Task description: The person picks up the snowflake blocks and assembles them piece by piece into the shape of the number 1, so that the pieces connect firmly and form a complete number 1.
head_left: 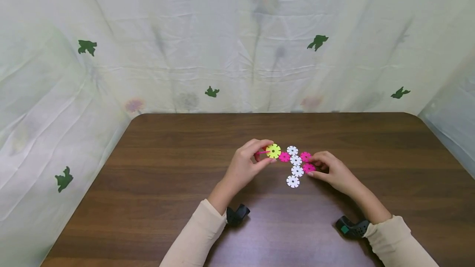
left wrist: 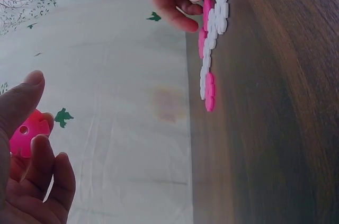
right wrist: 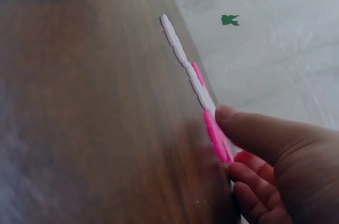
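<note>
My left hand (head_left: 243, 166) pinches a yellow notched disc (head_left: 273, 151) between thumb and fingers. A pink notched disc (left wrist: 29, 134) stands edge-on against the yellow one in the head view and shows its face in the left wrist view. To its right is a flat joined piece of several white notched discs (head_left: 297, 171) with pink discs set on both sides. My right hand (head_left: 335, 172) grips this piece by the pink discs (head_left: 309, 168) at its right edge, thumb nearer me. The yellow disc sits close beside the piece's left pink disc (head_left: 284, 157).
A brown wood-grain table (head_left: 167, 197) lies under both hands. Behind it hangs a pale curtain (head_left: 222, 32) with green bird shapes. Black wrist devices are worn on the left wrist (head_left: 237, 214) and the right wrist (head_left: 352, 228), low over the tabletop.
</note>
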Motion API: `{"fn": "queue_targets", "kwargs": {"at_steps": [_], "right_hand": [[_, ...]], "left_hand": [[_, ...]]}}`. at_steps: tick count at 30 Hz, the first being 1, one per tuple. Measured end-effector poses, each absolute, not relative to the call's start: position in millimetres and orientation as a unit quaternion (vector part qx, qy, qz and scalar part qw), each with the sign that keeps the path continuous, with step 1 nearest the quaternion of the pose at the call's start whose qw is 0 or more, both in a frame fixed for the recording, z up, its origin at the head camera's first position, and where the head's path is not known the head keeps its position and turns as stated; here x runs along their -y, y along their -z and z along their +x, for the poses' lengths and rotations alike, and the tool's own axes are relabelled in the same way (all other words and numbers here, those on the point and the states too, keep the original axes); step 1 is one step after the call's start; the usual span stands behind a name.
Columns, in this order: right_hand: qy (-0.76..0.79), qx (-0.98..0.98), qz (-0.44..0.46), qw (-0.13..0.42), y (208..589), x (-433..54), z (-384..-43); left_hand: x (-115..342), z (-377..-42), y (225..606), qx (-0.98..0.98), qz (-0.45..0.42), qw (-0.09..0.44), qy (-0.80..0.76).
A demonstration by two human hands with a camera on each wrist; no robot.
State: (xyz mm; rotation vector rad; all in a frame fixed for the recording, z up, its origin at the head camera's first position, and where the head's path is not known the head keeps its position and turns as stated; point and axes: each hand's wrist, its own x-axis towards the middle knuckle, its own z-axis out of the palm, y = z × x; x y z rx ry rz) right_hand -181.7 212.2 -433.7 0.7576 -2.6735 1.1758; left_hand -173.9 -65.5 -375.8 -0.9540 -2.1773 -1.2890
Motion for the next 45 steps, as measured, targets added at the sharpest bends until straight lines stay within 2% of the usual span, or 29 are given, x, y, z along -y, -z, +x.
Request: {"fn": "queue_targets", "kwargs": {"at_steps": [7, 16, 27, 36, 45], "right_hand": [[-0.365, 0.9, 0.236, 0.046, 434, -212, -181], [-0.386, 0.893, 0.232, -0.003, 430, -210, -180], [-0.436, 0.872, 0.223, 0.008, 425, -207, -179], [-0.454, 0.869, 0.195, 0.009, 395, -198, -173], [-0.486, 0.842, 0.226, 0.056, 381, -190, -180]], "left_hand": [[66, -174, 376, 0.788, -0.344, 0.216, 0.462], [67, -174, 376, 0.792, -0.343, 0.215, 0.457], [68, -174, 375, 0.792, -0.342, 0.219, 0.456], [67, -174, 376, 0.793, -0.339, 0.224, 0.455], [67, -174, 375, 0.798, -0.336, 0.221, 0.449]]}}
